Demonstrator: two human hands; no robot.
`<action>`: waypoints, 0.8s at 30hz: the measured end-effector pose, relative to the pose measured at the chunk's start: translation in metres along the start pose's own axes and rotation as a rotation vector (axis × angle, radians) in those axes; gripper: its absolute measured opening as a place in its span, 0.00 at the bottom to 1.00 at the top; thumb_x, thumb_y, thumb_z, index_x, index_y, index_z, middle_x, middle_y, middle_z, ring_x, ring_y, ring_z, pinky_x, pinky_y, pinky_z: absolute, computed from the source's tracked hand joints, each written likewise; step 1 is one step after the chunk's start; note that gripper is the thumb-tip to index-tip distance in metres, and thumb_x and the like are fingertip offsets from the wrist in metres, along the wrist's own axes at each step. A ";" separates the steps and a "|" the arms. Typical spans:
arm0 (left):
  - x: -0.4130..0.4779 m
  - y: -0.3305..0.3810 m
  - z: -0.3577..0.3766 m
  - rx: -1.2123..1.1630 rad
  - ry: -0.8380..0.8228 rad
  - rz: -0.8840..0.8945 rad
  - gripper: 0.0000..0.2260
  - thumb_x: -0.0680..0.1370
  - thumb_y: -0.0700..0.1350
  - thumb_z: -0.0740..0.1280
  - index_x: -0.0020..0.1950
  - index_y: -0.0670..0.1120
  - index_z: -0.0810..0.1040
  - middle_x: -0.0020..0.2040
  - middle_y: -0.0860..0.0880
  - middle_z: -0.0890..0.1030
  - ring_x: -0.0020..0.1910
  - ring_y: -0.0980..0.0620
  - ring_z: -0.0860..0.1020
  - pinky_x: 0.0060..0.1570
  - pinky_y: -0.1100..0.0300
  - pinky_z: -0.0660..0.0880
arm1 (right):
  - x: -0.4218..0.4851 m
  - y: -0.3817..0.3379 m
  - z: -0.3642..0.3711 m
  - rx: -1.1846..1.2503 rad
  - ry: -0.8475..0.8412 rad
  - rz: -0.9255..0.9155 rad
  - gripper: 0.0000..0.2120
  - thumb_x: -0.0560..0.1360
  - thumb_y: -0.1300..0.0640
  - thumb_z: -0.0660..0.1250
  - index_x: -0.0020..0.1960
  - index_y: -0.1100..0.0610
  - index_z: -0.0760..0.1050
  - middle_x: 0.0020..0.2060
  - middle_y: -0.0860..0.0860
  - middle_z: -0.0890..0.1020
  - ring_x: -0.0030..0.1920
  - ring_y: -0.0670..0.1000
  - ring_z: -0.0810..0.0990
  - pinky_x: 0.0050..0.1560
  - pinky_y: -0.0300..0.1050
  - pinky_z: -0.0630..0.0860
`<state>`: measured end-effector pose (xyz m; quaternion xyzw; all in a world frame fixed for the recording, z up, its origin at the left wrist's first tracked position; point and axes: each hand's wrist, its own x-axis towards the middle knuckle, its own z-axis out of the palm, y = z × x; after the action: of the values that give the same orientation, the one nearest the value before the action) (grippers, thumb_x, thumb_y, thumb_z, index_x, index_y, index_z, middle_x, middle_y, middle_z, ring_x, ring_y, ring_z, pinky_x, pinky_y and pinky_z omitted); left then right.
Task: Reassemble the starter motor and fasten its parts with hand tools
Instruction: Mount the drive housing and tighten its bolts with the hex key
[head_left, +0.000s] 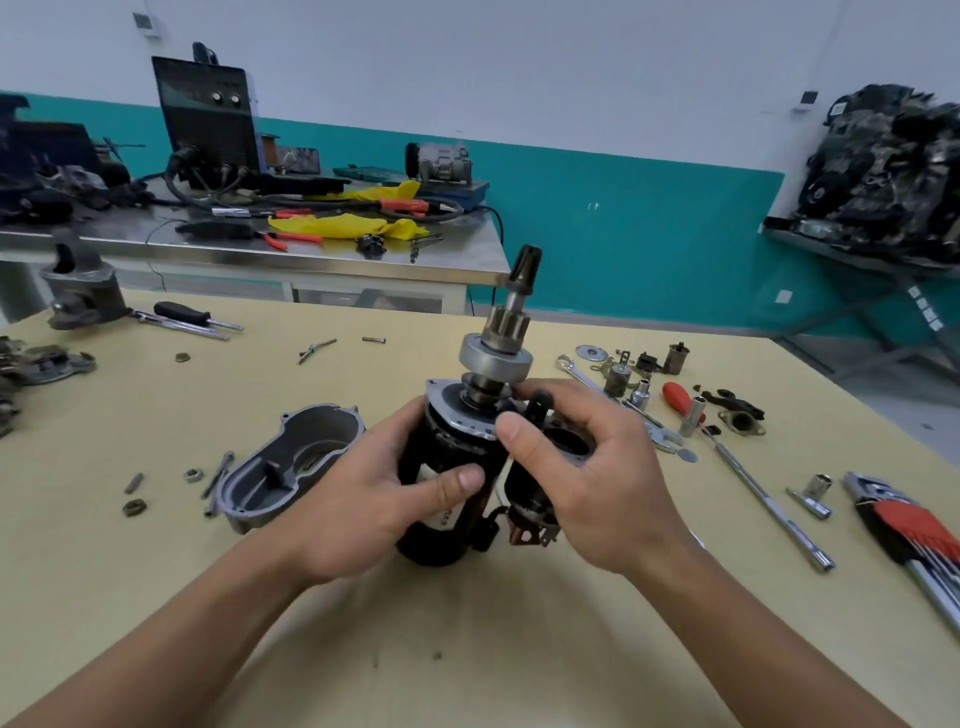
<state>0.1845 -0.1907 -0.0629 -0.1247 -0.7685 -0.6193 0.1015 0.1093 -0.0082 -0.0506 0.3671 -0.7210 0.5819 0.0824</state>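
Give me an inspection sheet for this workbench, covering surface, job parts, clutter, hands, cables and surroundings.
Surface: tan table, parts and tools spread over it.
Job's things: starter motor upright, pinion shaft pointing up; grey end cover lying open side up at its left.
Clutter: hex key set, extension bar, red-handled screwdriver, sockets, loose nuts.
Hands: left hand grips the starter motor body; right hand grips the solenoid beside it.
Cables: black cables on the steel bench behind.
Surroundings: teal and white wall, black machine on the bench, engine at right.
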 end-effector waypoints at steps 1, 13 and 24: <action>0.000 -0.001 0.001 -0.008 0.011 0.009 0.24 0.76 0.43 0.70 0.72 0.48 0.70 0.67 0.53 0.79 0.67 0.55 0.76 0.66 0.61 0.72 | -0.001 -0.001 0.001 -0.004 0.001 -0.004 0.14 0.74 0.46 0.70 0.56 0.50 0.82 0.52 0.45 0.84 0.56 0.48 0.82 0.57 0.50 0.79; 0.001 -0.007 0.001 0.017 0.052 0.018 0.23 0.74 0.43 0.74 0.68 0.47 0.75 0.63 0.48 0.81 0.64 0.49 0.78 0.65 0.53 0.74 | -0.003 0.003 -0.001 -0.036 -0.052 -0.039 0.16 0.71 0.43 0.70 0.54 0.50 0.83 0.52 0.42 0.82 0.56 0.46 0.81 0.55 0.42 0.78; 0.000 -0.005 0.004 -0.107 -0.018 0.057 0.34 0.69 0.52 0.79 0.69 0.41 0.71 0.64 0.45 0.80 0.64 0.46 0.78 0.60 0.59 0.75 | -0.002 0.007 -0.009 0.002 -0.203 -0.106 0.15 0.71 0.47 0.74 0.55 0.51 0.83 0.56 0.45 0.80 0.60 0.49 0.80 0.59 0.42 0.76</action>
<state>0.1834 -0.1874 -0.0682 -0.1571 -0.7312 -0.6554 0.1053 0.1039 0.0015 -0.0539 0.4618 -0.7046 0.5374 0.0392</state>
